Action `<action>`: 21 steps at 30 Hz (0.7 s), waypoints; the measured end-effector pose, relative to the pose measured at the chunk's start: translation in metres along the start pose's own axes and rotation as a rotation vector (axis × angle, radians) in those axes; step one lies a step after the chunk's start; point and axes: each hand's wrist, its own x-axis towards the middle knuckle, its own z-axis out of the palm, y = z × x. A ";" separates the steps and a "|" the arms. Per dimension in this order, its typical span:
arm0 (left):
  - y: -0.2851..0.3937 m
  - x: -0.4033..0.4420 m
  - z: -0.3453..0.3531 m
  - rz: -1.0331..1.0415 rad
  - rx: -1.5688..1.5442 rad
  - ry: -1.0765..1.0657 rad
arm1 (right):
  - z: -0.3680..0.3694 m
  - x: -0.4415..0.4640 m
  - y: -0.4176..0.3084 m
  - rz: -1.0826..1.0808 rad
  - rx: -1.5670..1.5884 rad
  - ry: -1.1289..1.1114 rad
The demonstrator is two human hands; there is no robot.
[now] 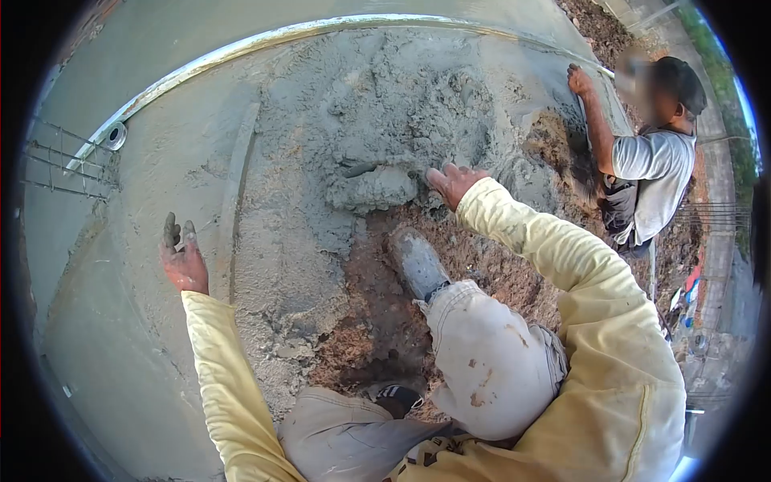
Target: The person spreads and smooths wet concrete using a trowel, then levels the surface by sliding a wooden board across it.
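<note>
My left hand [185,263] is raised at the left, its fingers apart and tipped with grey wet concrete. Beside it, a long narrow straightedge board [239,185] lies on the wet concrete [289,201]. My right hand [458,185] is at the middle, over the edge of the rough concrete, fingers loosely bent and apart. Just left of its fingertips sits a concrete-coated lump [376,189] with a dark, handle-like piece on top; whether it is a tool I cannot tell. Nothing shows clearly in either hand.
My muddy boot [418,261] stands on brown soil at the concrete's edge. A co-worker [654,153] crouches at the right, one arm stretched toward the slab. A long pale rail [305,30] curves across the far side. Steel rebar [68,165] and a round pipe end [116,136] stick out at left.
</note>
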 end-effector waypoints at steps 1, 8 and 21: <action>0.010 -0.007 0.001 -0.028 -0.028 -0.022 | 0.003 -0.014 0.005 0.103 0.029 0.021; -0.017 -0.035 -0.006 -0.039 -0.033 -0.079 | 0.054 -0.033 0.161 0.978 0.283 -0.020; -0.109 -0.034 -0.078 -0.204 0.083 -0.098 | 0.098 -0.099 0.010 0.105 0.468 -0.206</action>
